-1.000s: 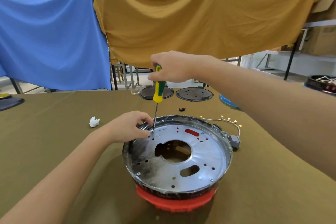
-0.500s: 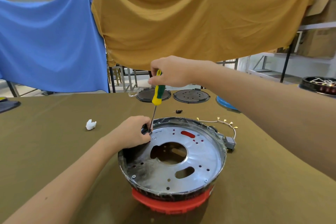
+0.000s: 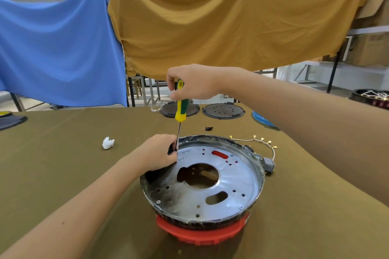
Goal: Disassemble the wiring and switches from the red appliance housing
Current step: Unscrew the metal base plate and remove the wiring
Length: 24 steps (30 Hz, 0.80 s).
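Right hand (image 3: 192,82) wraps the top of the screwdriver (image 3: 180,109) handle, fingers curled round the green-yellow grip. Long axis of the tool runs near vertical, tilted only slightly, tip down at the far-left edge of the metal plate (image 3: 235,176). Exact screw under the tip is hidden by the left hand.

Left hand (image 3: 159,154) sits at the housing rim right beside the shaft, fingers curled and pinching a small black part (image 3: 172,149) against the tip area. What that part is cannot be told; looks like a switch or clip.

Red appliance housing (image 3: 200,232) stands on the table (image 3: 63,153), near centre, directly below and in front of both hands. Metal plate faces up inside a dark rim. Wire harness (image 3: 259,140) with brass terminals hangs off the far-right side, leading to a grey connector (image 3: 268,163).

Key relation: work point lies straight down the shaft from the right-hand grip, and the left hand is the nearer one, touching it. Likely step: loosening a fastener at the left rim while the left hand steadies the part. Any turning needs the shaft kept upright over the point; a slip would run the tip toward the left fingers.

Also on the table: white scrap (image 3: 108,143), small black piece (image 3: 209,128), two dark round plates (image 3: 223,111) at the far edge.
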Each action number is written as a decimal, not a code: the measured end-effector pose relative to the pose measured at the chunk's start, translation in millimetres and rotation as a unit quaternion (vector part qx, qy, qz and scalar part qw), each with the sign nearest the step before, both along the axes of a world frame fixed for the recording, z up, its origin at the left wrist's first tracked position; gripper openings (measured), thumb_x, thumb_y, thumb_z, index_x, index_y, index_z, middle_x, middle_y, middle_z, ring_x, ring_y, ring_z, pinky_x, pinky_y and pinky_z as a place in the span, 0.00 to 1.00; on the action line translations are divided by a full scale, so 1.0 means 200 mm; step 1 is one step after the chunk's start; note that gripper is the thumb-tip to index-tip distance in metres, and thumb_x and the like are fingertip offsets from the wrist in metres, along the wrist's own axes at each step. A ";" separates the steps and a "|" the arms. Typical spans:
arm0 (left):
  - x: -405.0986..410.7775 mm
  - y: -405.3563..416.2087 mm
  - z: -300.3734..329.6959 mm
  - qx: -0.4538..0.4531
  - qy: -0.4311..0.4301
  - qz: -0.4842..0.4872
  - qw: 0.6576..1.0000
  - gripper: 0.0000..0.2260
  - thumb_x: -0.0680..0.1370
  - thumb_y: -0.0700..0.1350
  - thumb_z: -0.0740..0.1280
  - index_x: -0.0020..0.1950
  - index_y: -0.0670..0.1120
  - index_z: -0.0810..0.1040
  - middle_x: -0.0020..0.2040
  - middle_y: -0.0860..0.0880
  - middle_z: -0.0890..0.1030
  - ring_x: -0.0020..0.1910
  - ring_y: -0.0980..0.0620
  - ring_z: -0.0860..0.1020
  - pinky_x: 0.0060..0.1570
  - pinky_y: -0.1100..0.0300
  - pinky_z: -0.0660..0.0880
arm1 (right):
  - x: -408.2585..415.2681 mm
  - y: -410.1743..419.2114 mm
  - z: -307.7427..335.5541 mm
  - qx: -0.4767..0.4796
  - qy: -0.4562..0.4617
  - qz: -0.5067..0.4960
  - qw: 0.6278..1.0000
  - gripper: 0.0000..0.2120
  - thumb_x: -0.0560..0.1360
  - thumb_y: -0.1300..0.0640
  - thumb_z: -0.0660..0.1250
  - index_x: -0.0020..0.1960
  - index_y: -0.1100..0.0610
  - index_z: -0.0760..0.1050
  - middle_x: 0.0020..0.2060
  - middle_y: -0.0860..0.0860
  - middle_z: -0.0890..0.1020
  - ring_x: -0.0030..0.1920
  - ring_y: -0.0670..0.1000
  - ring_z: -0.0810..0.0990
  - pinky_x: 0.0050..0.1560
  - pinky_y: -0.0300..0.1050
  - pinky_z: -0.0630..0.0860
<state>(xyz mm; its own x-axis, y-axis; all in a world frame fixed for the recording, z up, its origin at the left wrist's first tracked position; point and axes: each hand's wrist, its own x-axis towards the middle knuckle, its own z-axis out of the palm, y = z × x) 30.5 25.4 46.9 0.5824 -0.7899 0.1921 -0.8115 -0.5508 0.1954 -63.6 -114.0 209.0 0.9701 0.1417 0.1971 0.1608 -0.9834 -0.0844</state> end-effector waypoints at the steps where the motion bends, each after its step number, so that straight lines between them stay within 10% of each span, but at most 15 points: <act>1: 0.00 0.00 0.00 0.002 -0.002 -0.001 1.000 0.05 0.78 0.44 0.66 0.47 0.42 0.75 0.41 0.48 0.78 0.40 0.49 0.76 0.40 0.56 0.73 | 0.00 0.01 0.01 0.046 0.011 0.015 0.999 0.11 0.79 0.57 0.67 0.60 0.56 0.71 0.43 0.48 0.74 0.37 0.47 0.70 0.31 0.33 0.68; 4: -0.01 0.00 0.00 0.007 -0.007 0.000 1.000 0.06 0.78 0.44 0.65 0.49 0.42 0.75 0.43 0.47 0.79 0.43 0.47 0.77 0.44 0.53 0.75 | -0.01 0.01 0.02 0.125 0.040 0.031 0.991 0.18 0.73 0.64 0.69 0.61 0.56 0.71 0.45 0.49 0.74 0.37 0.46 0.71 0.29 0.32 0.69; 9: -0.01 0.00 0.01 0.013 -0.006 -0.002 1.000 0.06 0.79 0.45 0.65 0.51 0.42 0.76 0.46 0.46 0.80 0.45 0.46 0.77 0.46 0.51 0.76 | 0.01 0.02 0.00 0.001 -0.002 -0.026 1.000 0.16 0.79 0.44 0.65 0.56 0.56 0.70 0.40 0.47 0.74 0.36 0.48 0.70 0.34 0.42 0.65; 16: 0.01 0.00 -0.01 0.025 -0.025 -0.003 0.999 0.09 0.81 0.49 0.63 0.49 0.43 0.73 0.44 0.49 0.76 0.43 0.48 0.75 0.42 0.57 0.73 | 0.00 0.01 0.01 0.178 0.050 0.023 0.982 0.12 0.76 0.66 0.67 0.58 0.57 0.73 0.43 0.50 0.74 0.37 0.48 0.74 0.31 0.34 0.72; 24: 0.00 0.00 -0.01 0.022 -0.059 -0.024 0.998 0.09 0.81 0.49 0.62 0.48 0.44 0.72 0.45 0.51 0.69 0.41 0.50 0.74 0.43 0.55 0.73 | -0.01 -0.02 0.00 0.181 0.009 0.026 0.983 0.08 0.78 0.61 0.69 0.54 0.54 0.72 0.48 0.51 0.77 0.45 0.51 0.81 0.46 0.48 0.83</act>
